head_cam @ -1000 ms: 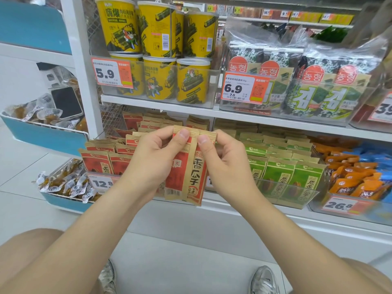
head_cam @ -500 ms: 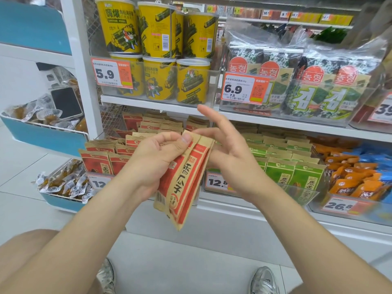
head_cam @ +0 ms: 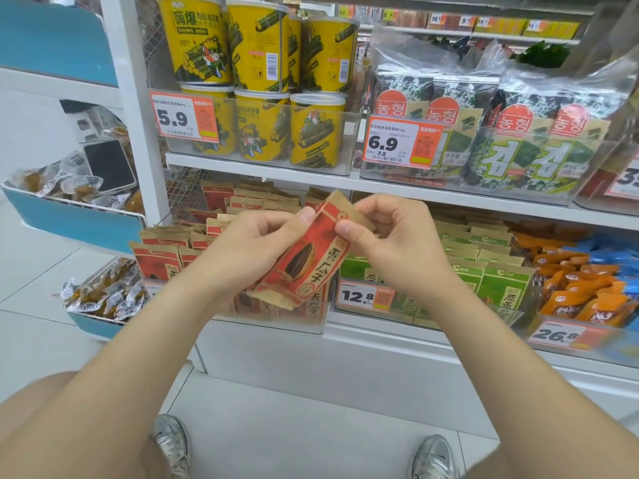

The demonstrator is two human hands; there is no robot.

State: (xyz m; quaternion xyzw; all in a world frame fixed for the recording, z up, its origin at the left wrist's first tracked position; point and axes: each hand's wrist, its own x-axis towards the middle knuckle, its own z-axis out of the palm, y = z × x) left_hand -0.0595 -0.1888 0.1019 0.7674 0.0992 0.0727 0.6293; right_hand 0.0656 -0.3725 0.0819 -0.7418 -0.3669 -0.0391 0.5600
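A flat red and brown paper packet printed with a dark sunflower seed (head_cam: 307, 261) is held up in front of the lower white shelf (head_cam: 397, 335). It is tilted, with its top end up and to the right and its bottom end down and to the left. The left hand (head_cam: 249, 250) grips it from the left side, fingers curled behind the packet and the thumb pressed on the front near the top. The right hand (head_cam: 397, 243) pinches the brown top strip between its thumb and curled fingers. The two thumbs sit close together, with a narrow band of the red front between them.

Behind and below the packet, a clear plastic bin (head_cam: 297, 323) holds rows of matching red paper packets (head_cam: 155, 261) standing upright. Just to the right, green paper packets (head_cam: 501, 285) stand in the next bin behind an orange and white price tag reading 12.8 (head_cam: 366, 297). Orange foil packets (head_cam: 581, 302) lie further right. The shelf above carries stacked yellow cylindrical tubs (head_cam: 256, 46) and clear bags of green seaweed (head_cam: 518, 157). Two grey trainers (head_cam: 173, 440) rest on the pale tiled floor (head_cam: 294, 426)
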